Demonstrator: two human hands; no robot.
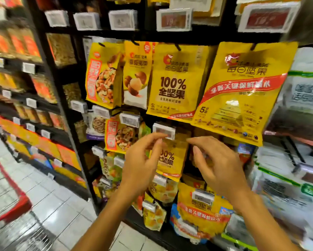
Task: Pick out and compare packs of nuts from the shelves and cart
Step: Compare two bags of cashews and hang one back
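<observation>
Yellow nut packs hang on pegs of a black rack. In the upper row hang a "100%" pack (175,82) and a larger pack with a red band (241,91). A smaller "100%" pack (170,160) hangs in the row below, under a white price tag (163,130). My left hand (143,163) is raised just left of that smaller pack, fingers apart, holding nothing. My right hand (217,165) hovers just right of it, fingers spread and empty. Both hands flank the pack, and contact with it is not visible.
A red shopping cart (8,194) stands at the lower left on the tiled floor. More yellow packs (202,211) hang lower down. White and green packages (295,180) fill the rack at the right. Shelves with orange goods (25,98) run along the aisle at the left.
</observation>
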